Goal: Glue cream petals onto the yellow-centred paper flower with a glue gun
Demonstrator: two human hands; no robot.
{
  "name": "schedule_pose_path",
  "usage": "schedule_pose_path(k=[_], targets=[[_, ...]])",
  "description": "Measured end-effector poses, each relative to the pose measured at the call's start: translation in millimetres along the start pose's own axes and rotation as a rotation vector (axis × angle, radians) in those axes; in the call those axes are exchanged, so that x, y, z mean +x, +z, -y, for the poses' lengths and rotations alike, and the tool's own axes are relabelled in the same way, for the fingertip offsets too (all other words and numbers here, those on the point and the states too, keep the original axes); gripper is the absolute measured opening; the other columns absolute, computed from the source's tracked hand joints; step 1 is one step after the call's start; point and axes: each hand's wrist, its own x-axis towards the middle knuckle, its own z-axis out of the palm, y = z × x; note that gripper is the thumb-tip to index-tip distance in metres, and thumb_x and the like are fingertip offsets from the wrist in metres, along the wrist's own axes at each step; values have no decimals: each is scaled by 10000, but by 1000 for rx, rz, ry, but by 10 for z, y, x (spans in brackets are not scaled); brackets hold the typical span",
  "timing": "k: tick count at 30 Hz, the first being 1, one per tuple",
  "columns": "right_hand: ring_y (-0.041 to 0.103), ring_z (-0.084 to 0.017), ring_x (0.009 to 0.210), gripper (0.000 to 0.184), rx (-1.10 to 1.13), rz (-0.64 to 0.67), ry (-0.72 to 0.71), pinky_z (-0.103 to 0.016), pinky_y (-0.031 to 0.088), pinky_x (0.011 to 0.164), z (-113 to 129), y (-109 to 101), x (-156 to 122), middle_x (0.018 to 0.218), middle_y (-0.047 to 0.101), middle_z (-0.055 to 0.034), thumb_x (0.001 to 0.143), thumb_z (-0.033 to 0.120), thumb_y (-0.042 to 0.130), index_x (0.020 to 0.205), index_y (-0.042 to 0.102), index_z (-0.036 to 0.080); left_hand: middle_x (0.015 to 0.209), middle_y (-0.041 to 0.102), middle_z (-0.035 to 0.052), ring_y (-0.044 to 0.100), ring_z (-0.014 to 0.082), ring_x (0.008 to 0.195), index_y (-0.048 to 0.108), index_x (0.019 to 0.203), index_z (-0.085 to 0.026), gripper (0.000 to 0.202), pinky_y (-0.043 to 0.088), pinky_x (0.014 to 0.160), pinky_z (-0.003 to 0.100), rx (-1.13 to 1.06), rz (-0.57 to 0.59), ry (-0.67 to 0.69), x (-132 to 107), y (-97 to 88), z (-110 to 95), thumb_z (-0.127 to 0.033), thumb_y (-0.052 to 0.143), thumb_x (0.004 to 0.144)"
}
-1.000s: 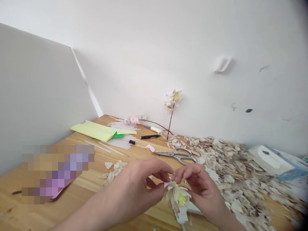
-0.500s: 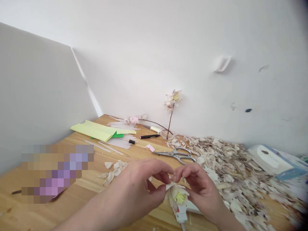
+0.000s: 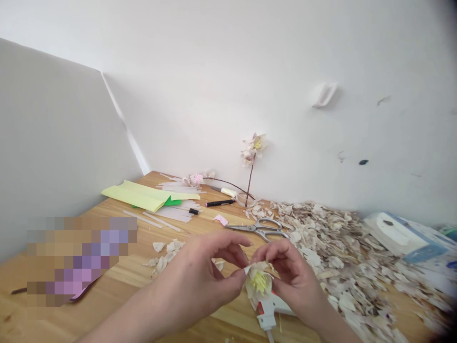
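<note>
Left hand [image 3: 194,278], right hand [image 3: 287,276] low at 6 o'clock, fingers of both gripping outer petals of yellow-centred paper flower [image 3: 257,282], held between them. Glue gun [image 3: 269,309] just below flower; scissors [image 3: 257,229] at 12 o'clock; petal pile [image 3: 335,267] at 3 o'clock on worktop [image 3: 121,305].

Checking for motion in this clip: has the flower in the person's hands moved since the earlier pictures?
Yes, slightly: the flower has risen, now sitting a little closer to the scissors than it did earlier.

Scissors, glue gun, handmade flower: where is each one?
Scissors [image 3: 243,227], head view, steel blades.
Glue gun [image 3: 267,320], head view, white body.
Handmade flower [image 3: 258,282], head view, yellow centre.
</note>
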Motion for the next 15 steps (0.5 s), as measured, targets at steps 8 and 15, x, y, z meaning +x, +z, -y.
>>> schedule_pose_path(k=[8,15], targets=[[550,-123,785,142,-14,-23,24,-230,461,721,10,15,8,825,551,9,813,304,610,831,474,269,891,675,13,648,164,803,573,1031,-259,281,513,575,220,-58,-19,-84,26,-1,33,-257,593,751],[565,-140,769,167,-19,-48,71,-251,472,692,-12,11,-4,823,551,2,795,264,628,815,462,256,882,674,43,641,175,760,572,1027,-219,276,533,549,247,-167,-15,-139,56,8,41,-267,587,755]])
